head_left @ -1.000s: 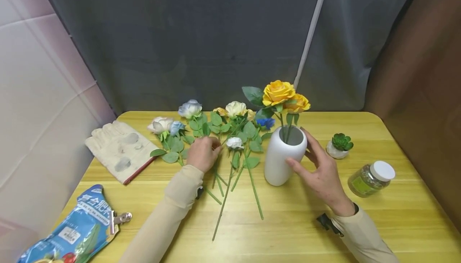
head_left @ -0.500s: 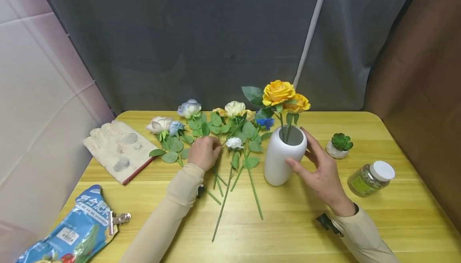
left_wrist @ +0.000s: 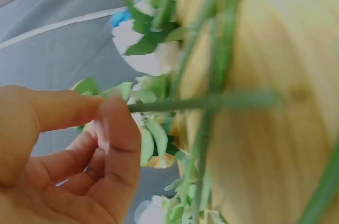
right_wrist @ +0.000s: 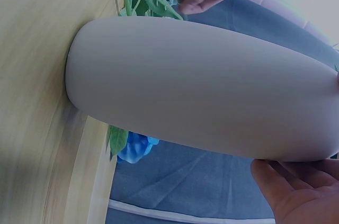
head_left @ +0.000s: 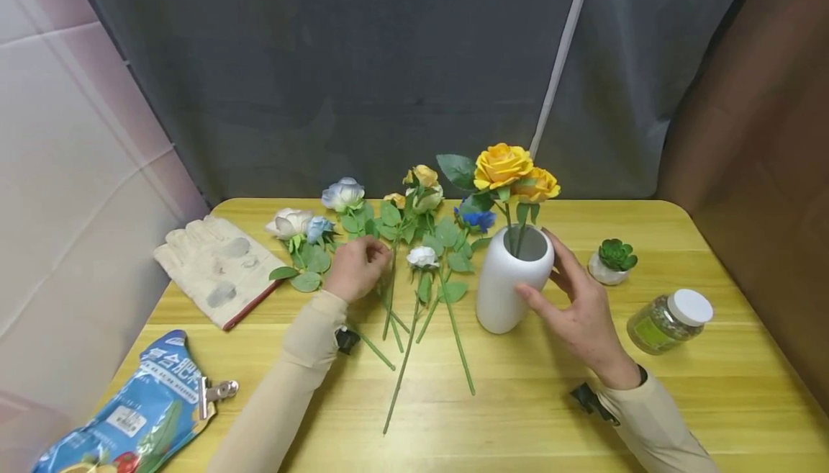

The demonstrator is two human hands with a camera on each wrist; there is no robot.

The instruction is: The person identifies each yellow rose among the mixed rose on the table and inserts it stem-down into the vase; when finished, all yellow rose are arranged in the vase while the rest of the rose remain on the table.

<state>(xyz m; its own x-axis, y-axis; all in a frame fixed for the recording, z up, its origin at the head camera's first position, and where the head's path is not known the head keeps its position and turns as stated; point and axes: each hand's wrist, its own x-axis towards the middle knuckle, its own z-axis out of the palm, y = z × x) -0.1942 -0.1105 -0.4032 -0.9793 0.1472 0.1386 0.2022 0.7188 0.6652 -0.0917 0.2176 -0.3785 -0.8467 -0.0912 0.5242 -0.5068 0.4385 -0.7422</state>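
Note:
My left hand point(head_left: 356, 268) pinches a green flower stem point(left_wrist: 175, 105) between thumb and forefinger, over the loose flowers left of the vase. The stem leads up to a small yellow rose point(head_left: 424, 176) that overlaps a cream flower behind it. With thumb in front and fingers around the far side, my right hand point(head_left: 579, 314) holds the white vase point(head_left: 505, 296), which stands upright on the table. Two large yellow roses point(head_left: 501, 165) lean out of its mouth. A small white rose point(head_left: 423, 257) lies between the left hand and the vase, its long stem pointing toward me.
Pale and light-blue flowers point(head_left: 289, 223) lie at the back left, and a blue flower point(head_left: 478, 219) behind the vase. Work gloves point(head_left: 220, 268) and a clipped blue bag point(head_left: 139, 415) are on the left. A potted succulent point(head_left: 612, 260) and a white-lidded jar point(head_left: 668, 322) stand on the right.
My left hand has shifted slightly left and up, raising the small yellow rose from the pile so its head shows above the cream flower. The right hand and vase have stayed put.

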